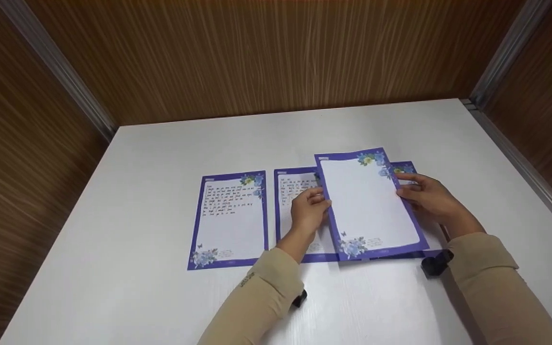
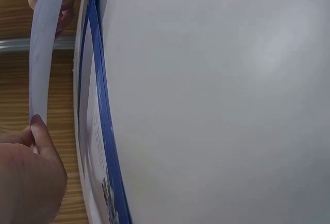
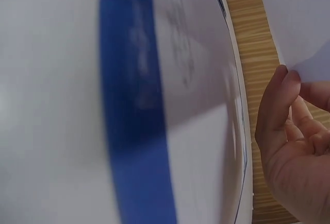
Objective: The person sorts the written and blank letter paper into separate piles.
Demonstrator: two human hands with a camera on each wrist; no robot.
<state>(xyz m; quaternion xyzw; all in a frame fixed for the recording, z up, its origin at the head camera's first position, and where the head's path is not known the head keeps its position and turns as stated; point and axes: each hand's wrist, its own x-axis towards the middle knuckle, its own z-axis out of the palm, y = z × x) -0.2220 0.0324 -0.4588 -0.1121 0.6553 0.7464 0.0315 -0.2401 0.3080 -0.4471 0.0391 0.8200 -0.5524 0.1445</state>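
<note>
A purple-bordered sheet of letter paper (image 1: 369, 206), blank inside and printed with blue flowers, is held up above the table between both hands. My left hand (image 1: 309, 211) pinches its left edge; in the left wrist view that hand (image 2: 36, 172) has thumb and finger on the paper (image 2: 44, 54). My right hand (image 1: 429, 196) pinches the right edge, and the right wrist view shows this hand (image 3: 299, 147) at the paper's corner (image 3: 304, 23). Beneath lies a handwritten sheet (image 1: 288, 215), partly covered. Another sheet (image 1: 408, 167) shows behind at the right, mostly hidden.
To the left, a second handwritten sheet (image 1: 233, 225) with the same border lies flat on the white table (image 1: 127, 239). Wood-grain panels (image 1: 281, 57) rise behind and at both sides. Dark devices (image 1: 434, 266) sit at the wrists.
</note>
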